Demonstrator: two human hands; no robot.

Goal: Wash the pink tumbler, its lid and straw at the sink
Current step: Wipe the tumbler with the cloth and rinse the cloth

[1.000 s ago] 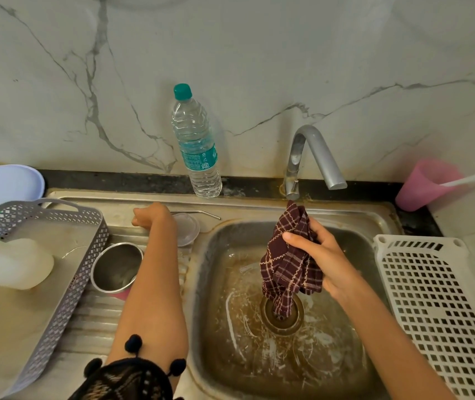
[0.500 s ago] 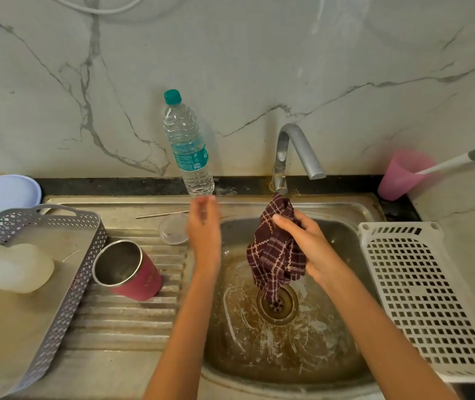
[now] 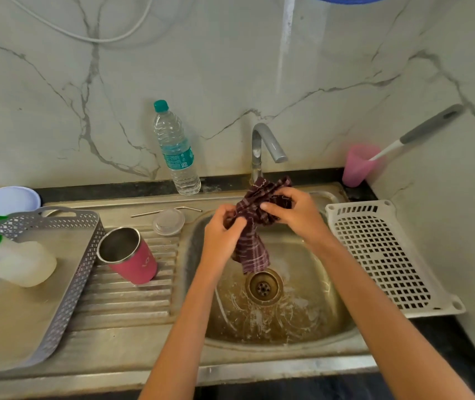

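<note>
The pink tumbler (image 3: 132, 256) stands on the ribbed drainboard left of the sink bowl (image 3: 311, 307), its steel mouth open. Behind it lies the clear lid (image 3: 168, 222), and the metal straw (image 3: 164, 211) lies along the back rim. Both hands are over the sink bowl under the tap (image 3: 265, 145). My left hand (image 3: 223, 238) grips the lower part of a dark checked cloth (image 3: 255, 226). My right hand (image 3: 294, 213) grips its bunched top. The cloth's tail hangs above the drain (image 3: 263, 287).
A grey perforated tray (image 3: 66, 272) with a white soap bottle (image 3: 25, 262) sits at the left. A water bottle (image 3: 176, 151) stands at the back wall. A white basket (image 3: 386, 255) lies right of the sink. A pink cup (image 3: 359, 166) holds a brush.
My left hand left the drainboard, crossed to the sink and took hold of the cloth. The right hand kept the cloth and raised it slightly. The tumbler, lid and straw stayed put.
</note>
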